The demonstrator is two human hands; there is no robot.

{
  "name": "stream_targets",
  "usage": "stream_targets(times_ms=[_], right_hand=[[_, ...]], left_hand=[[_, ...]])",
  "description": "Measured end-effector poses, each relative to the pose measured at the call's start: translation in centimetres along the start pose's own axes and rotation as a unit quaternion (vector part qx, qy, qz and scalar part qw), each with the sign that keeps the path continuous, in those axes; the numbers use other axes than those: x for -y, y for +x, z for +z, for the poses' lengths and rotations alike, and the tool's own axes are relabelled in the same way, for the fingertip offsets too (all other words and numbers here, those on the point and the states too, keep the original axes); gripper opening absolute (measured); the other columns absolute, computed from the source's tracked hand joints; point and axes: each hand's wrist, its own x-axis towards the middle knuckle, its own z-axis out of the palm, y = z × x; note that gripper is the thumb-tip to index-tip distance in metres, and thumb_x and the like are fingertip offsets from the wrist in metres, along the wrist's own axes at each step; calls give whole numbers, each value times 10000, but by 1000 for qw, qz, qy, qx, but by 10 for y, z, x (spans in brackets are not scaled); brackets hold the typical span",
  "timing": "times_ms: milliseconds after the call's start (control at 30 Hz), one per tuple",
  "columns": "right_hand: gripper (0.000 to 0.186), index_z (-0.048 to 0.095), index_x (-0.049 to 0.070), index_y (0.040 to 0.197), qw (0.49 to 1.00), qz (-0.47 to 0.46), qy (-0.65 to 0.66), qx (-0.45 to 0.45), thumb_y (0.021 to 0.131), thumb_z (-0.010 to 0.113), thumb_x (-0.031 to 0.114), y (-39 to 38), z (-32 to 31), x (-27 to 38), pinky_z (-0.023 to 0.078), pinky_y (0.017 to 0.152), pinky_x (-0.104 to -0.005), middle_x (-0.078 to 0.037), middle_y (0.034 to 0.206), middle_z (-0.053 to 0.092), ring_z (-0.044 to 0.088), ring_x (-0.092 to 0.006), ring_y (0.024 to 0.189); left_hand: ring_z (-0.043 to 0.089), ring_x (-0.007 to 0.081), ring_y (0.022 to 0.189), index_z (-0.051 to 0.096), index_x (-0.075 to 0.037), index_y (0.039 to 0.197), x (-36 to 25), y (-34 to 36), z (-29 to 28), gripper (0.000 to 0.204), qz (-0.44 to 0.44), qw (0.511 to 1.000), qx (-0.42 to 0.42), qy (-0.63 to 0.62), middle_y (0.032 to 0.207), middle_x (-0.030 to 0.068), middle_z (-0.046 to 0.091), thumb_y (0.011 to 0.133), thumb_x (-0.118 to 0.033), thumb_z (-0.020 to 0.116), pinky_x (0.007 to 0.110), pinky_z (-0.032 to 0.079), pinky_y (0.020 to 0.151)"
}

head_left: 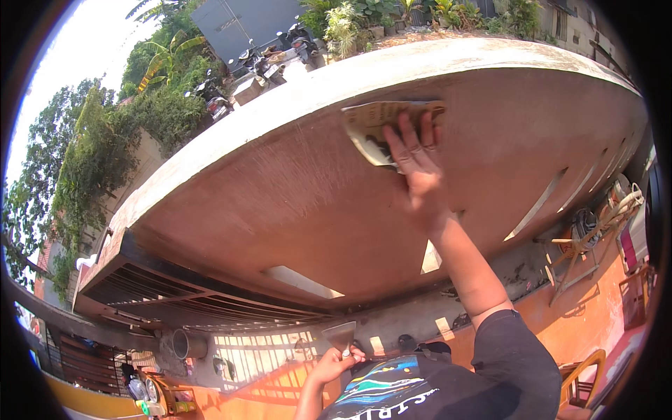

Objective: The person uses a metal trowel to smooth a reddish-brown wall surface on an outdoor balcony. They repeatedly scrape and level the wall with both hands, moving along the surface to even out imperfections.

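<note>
1. the reddish-brown wall (294, 182) fills the middle of the frame, curving under a pale top ledge (259, 122); scratchy light streaks mark its surface left of center.
2. a dark metal grille (203, 285) runs along the wall's lower left side.
3. the printed, tan sheet (367, 126) lies against the wall at upper center, just below the ledge. its longer edge runs roughly left to right, and a paler part shows at its lower left.
4. the right hand (418, 155) is over the sheet's right part, fingers extended and slightly apart, not curled around it; most of the sheet juts out to the left of the fingers. i cannot tell what the thumb does. this hand is clearly the nearer one.
5. the left hand (333, 365), at lower center and well apart from the sheet, is closed around the scraper's handle.
6. the scraper (340, 334) has its flat blade toward the top of the frame.
</note>
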Motion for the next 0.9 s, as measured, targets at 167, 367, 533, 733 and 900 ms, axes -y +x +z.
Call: stream_targets(times_ms=[167, 367, 533, 733, 900], right_hand=[[467, 585, -81, 817, 811, 440, 95, -374, 1078, 490, 294, -6, -39, -97, 417, 549, -345, -68, 635, 554, 460, -167, 542], [550, 507, 74, 1467, 997, -45, 56, 21, 920, 565, 69, -29, 112, 114, 184, 1219, -511, -148, 1580, 387, 236, -436, 1497], [399, 543, -66, 1377, 976, 20, 0, -217, 993, 502, 35, -8, 86, 98, 297, 1171, -473, -240, 1522, 437, 339, -389, 1464], [477, 432, -62, 1457, 966, 129, -54, -216, 1019, 490, 116, 24, 156, 200, 233, 1195, -520, -286, 1543, 362, 247, -498, 1462], [580, 540, 86, 1430, 976, -204, -44, 66, 855, 607, 63, 6, 193, 306, 240, 1196, -530, -139, 1569, 399, 297, -383, 1476]], left_hand=[[692, 207, 1033, 685, 1, 1007, 9, -33, -24, 84, 24, 990, -93, -102, 1019, 110, 729, 938, -34, 652, 348, 532, 960], [658, 145, 1021, 677, 9, 1066, -33, 8, -75, 148, 141, 987, 67, -25, 1001, 65, 718, 946, -71, 642, 309, 500, 941], [664, 145, 1018, 688, -2, 1027, 11, -103, -142, 157, 71, 997, -1, -26, 1035, 69, 730, 947, -129, 648, 324, 509, 935], [675, 173, 1046, 684, -12, 1023, 61, -172, -216, 112, 66, 990, -119, -43, 1038, 94, 729, 917, -44, 665, 320, 533, 916], [685, 212, 1050, 672, 7, 1034, 82, -192, -253, 122, 103, 985, -86, -110, 1059, 130, 727, 912, 4, 665, 356, 545, 938]])
